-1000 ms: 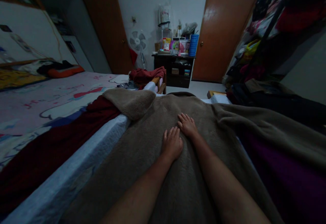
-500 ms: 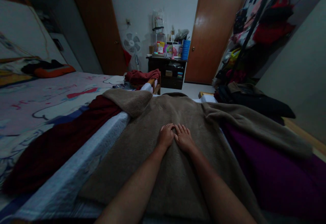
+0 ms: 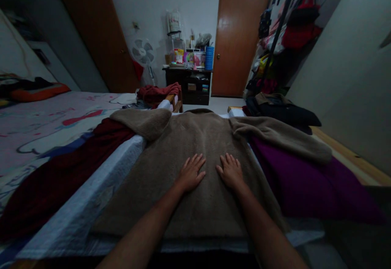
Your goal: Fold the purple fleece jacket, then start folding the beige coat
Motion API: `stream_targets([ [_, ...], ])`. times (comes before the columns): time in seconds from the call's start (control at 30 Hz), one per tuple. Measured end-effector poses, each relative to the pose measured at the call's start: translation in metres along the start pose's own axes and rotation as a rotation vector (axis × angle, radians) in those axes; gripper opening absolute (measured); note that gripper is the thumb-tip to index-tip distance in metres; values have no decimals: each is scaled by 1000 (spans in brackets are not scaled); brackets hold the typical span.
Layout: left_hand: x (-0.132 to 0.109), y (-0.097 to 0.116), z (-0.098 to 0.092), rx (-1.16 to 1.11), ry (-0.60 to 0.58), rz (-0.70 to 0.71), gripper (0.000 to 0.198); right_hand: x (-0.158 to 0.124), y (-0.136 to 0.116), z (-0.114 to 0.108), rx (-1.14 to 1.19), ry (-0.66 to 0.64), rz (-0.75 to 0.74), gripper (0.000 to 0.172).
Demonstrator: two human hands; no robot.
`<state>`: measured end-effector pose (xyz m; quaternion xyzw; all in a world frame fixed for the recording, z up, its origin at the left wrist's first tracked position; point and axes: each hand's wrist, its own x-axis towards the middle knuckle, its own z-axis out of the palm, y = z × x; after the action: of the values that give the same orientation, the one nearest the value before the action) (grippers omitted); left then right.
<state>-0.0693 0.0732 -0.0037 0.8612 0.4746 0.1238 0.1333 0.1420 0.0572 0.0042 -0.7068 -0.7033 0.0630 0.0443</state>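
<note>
A brown fuzzy garment (image 3: 201, 212) lies spread out on a white-covered surface (image 3: 122, 163), its two sleeves stretched to the sides. My left hand (image 3: 192, 173) rests flat on the middle of the garment with fingers spread. To its right, my right hand (image 3: 230, 171) also lies palm down on the cloth, fingers apart. A gap of brown cloth shows between the two hands. Neither hand holds anything. The left sleeve reaches over a dark red cloth (image 3: 70, 167), and the right one lies across a purple cloth (image 3: 305, 187).
A bed with a patterned sheet (image 3: 61, 110) is on the left. Dark folded clothes (image 3: 284, 110) lie at the right. Farther back stand a fan (image 3: 143, 52), a dark cabinet (image 3: 187, 85) and a wooden door (image 3: 235, 40). Bags (image 3: 301, 34) hang at the upper right.
My hands have moved apart from near touching at the garment's centre, left hand to the left and right hand to the right. The view has shifted to the right.
</note>
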Motion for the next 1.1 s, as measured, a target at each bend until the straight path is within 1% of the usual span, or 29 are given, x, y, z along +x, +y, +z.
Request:
stream_targets([
  [0.1,-2,1,2,15,15,2,55,10,12,-18,-21,-3,23,54],
  [0.17,-1,1,3,19,30,0,54,19,21,-36,-46,64,86,46],
  [0.23,0,1,3,15,39,-3,54,28,31,-54,-69,140,140,43],
  [0.3,0,2,3,6,42,-6,53,36,41,-70,-104,189,198,38],
  [0.4,0,3,2,1,41,-8,53,43,50,-81,-169,174,257,36],
  [0.47,0,3,2,6,41,-5,53,46,52,-81,-187,153,254,36],
  [0.53,0,2,3,13,42,-3,53,48,53,-77,-201,165,238,37],
  [0.67,0,2,3,8,46,-6,54,54,57,-69,-277,165,172,40],
  [0.77,-1,4,1,-1,50,-7,55,62,63,-70,-293,113,132,38],
  [0.87,-3,5,1,5,84,-28,63,69,67,-73,-303,90,127,36],
  [0.93,-3,5,2,4,99,-46,67,69,68,-74,-318,87,129,36],
  [1.1,-3,3,5,-12,84,-32,61,62,62,-72,-377,126,118,38],
])
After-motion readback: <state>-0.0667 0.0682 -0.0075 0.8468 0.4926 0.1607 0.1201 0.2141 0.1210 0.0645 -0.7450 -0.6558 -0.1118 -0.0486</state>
